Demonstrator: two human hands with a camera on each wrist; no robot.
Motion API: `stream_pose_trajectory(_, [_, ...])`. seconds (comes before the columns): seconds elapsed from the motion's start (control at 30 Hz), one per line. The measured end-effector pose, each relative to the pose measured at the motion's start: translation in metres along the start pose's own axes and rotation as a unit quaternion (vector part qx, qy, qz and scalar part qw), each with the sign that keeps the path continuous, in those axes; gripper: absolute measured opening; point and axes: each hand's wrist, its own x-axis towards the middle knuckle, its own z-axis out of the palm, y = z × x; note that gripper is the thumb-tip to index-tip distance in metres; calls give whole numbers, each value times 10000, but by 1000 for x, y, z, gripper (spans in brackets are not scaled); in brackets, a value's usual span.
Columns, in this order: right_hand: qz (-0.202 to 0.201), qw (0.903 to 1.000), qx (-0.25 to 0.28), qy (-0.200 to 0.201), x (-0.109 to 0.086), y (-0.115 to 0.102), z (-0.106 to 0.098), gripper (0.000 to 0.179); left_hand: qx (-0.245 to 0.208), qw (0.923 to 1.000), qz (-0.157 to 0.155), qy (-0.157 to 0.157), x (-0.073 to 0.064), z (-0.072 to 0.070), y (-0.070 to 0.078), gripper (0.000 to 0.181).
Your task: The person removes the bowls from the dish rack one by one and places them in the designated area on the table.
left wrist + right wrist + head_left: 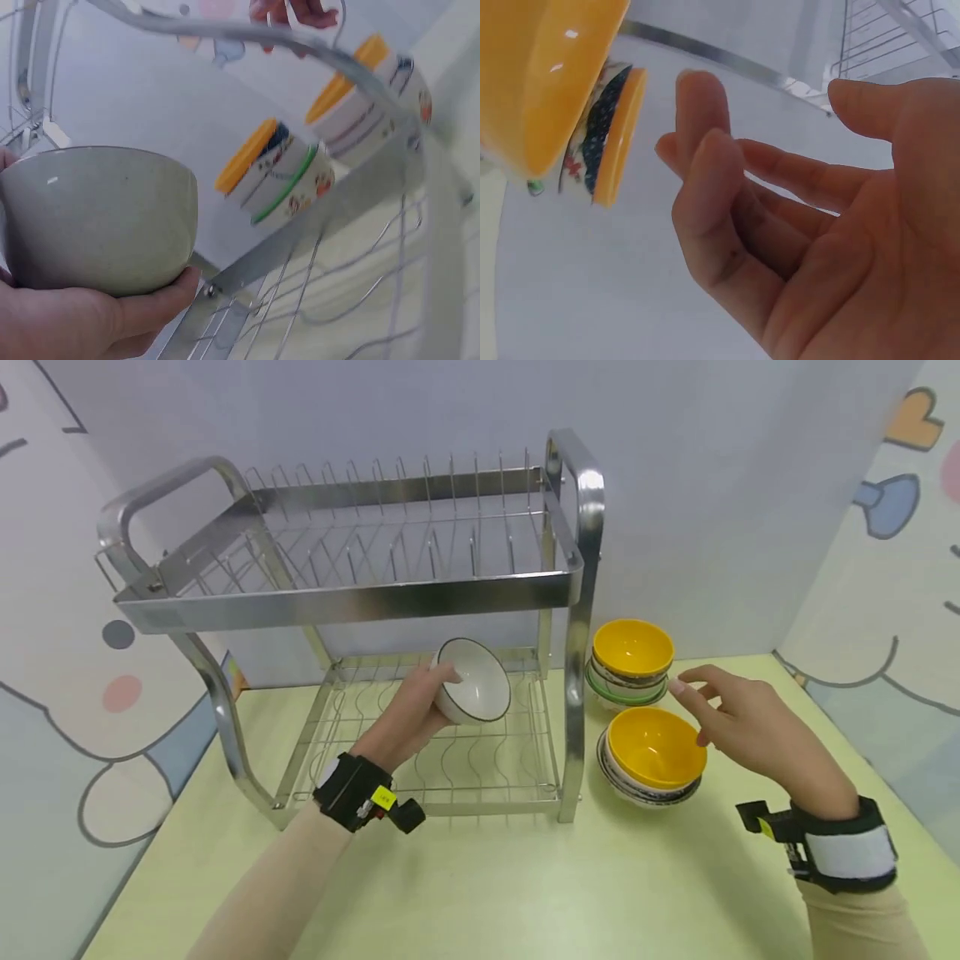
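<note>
My left hand (415, 706) grips a white bowl (477, 683) with a thin dark rim, thumb over the rim and fingers beneath. The bowl is tilted, its inside toward the head camera, above the wire lower shelf (442, 777) of a metal dish rack (345, 612). In the left wrist view the bowl's pale outer side (105, 217) rests against the fingers. To the right of the rack, my right hand (742, 718) hovers beside two bowl stacks, fingers loosely bent, nothing in it. A yellow bowl (654, 747) tops the nearer stack; another yellow bowl (633, 647) tops the farther one.
Under the yellow bowls sit patterned bowls, one with a green rim (626, 697). The rack's right post (576, 718) stands between the hands. Its upper tier, with upright wire prongs, hangs over the left hand's area. A pale wall (697, 527) rises behind the light green table (510, 885).
</note>
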Motion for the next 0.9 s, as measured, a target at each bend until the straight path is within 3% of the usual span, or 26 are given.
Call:
stream_pose_trajectory(0.07, [-272, 9994, 200, -1, -1, -12, 1, 48, -573, 9982, -38, -198, -12, 1, 0, 54])
stream_pose_trajectory(0.17, [-686, 9964, 487, -64, -5, -29, 4, 37, -1075, 9934, -76, -398, -30, 4, -1, 55])
stream_pose_trajectory(0.37, [-1197, 9893, 776, -304, -13, -51, 14, 28, -1597, 9850, -203, -619, -58, 19, -1, 57])
stream_pose_trajectory(0.57, [-1427, 9784, 1350, -649, -11, -65, 33, 35, -1924, 9794, -373, -496, -84, 34, -7, 60])
stream_pose_trajectory(0.67, [-1395, 9676, 1835, -1030, -9, -73, 46, 41, -2069, 9765, -414, -448, -95, 44, -10, 62])
stream_pose_trajectory(0.9, [-1210, 9305, 2789, -2044, -11, -88, 68, 44, -2166, 9728, -611, -559, -108, 68, -17, 63])
